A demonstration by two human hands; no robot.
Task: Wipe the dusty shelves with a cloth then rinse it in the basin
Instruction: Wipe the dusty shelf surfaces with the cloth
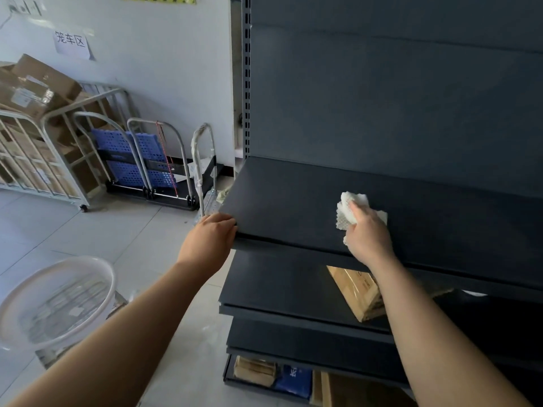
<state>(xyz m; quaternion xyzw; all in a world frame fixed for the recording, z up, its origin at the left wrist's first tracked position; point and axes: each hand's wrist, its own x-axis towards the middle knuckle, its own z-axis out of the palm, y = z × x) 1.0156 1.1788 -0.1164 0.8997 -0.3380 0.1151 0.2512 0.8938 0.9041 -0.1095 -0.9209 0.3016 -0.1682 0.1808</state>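
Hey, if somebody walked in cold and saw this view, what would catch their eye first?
Probably the white cloth under the right hand, bright against the dark top shelf at centre right. Next, the left hand gripping that shelf's front left corner. Then the pale round basin on the floor at lower left, and the blue crates on carts by the white wall behind it.

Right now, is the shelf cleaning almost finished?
Not yet. Nothing looks clearly finished; dust is too faint to judge. In hand: the right hand presses the white cloth on the top shelf, while the left hand grips its corner. Left: the lower shelves, then rinsing in the basin on the floor.
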